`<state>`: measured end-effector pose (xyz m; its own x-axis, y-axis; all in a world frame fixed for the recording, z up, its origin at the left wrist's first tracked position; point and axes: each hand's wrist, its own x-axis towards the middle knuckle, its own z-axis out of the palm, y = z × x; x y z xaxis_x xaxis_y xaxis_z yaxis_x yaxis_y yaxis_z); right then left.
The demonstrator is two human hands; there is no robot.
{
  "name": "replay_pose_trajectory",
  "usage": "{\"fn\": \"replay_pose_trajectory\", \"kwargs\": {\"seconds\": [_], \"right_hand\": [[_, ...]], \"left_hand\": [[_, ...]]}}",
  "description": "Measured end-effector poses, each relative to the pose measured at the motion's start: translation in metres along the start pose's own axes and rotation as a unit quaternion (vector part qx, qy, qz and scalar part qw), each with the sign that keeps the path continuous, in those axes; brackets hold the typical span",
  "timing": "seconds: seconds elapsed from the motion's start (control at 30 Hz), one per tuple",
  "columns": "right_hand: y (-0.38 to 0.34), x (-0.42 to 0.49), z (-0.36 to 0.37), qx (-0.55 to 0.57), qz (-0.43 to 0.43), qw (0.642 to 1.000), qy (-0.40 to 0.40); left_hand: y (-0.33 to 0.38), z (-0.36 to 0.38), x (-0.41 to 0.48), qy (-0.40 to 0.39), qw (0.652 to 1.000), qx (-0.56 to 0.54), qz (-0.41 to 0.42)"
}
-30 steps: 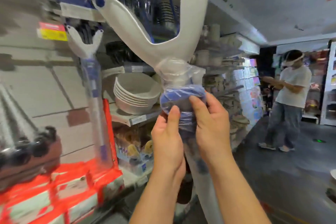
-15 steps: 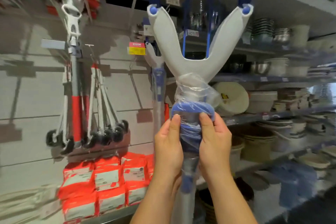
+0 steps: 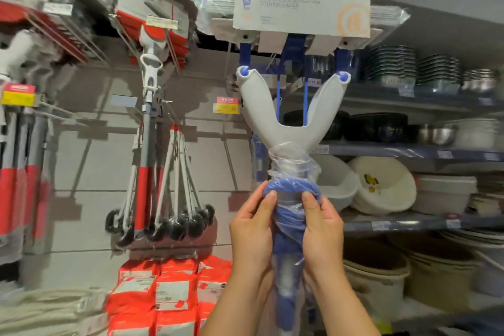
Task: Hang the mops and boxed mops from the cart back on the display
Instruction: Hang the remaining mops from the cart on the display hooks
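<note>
Left hand (image 3: 252,229) and right hand (image 3: 321,229) clasp the mop (image 3: 289,133); its mop head (image 3: 300,12) is now raised to display height, apparently not yet hung.

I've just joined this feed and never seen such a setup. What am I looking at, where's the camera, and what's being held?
No machine here: a person works with bare hands, and the single camera sits on their head, looking forward at a shop display. The left hand and right hand both grip a mop at its blue collar, through clear plastic wrap. It is held upright, its white fork and card-sleeved mop head on top. On the wall to the left hangs a red mop above red packs. Shelves on the right hold bowls. Whether the mop is hooked yet cannot be seen.
</note>
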<state>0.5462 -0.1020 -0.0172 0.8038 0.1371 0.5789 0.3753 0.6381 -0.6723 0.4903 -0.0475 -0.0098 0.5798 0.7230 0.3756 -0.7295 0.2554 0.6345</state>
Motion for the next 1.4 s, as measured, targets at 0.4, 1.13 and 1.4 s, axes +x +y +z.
{"fn": "replay_pose_trajectory", "kwargs": {"seconds": [0.4,1.13,1.4], "right_hand": [[0.05,0.073,0.021,0.012,-0.002,1.0,-0.016],[0.163,0.243,0.066,-0.027,-0.005,0.998,0.049],[0.189,0.318,0.059,-0.012,0.003,1.0,0.01]], "left_hand": [[-0.022,0.01,0.072,0.012,0.994,-0.101,-0.046],[-0.082,0.006,0.29,-0.075,0.988,-0.085,-0.106],[-0.114,0.035,0.348,-0.044,0.995,-0.071,-0.053]]}}
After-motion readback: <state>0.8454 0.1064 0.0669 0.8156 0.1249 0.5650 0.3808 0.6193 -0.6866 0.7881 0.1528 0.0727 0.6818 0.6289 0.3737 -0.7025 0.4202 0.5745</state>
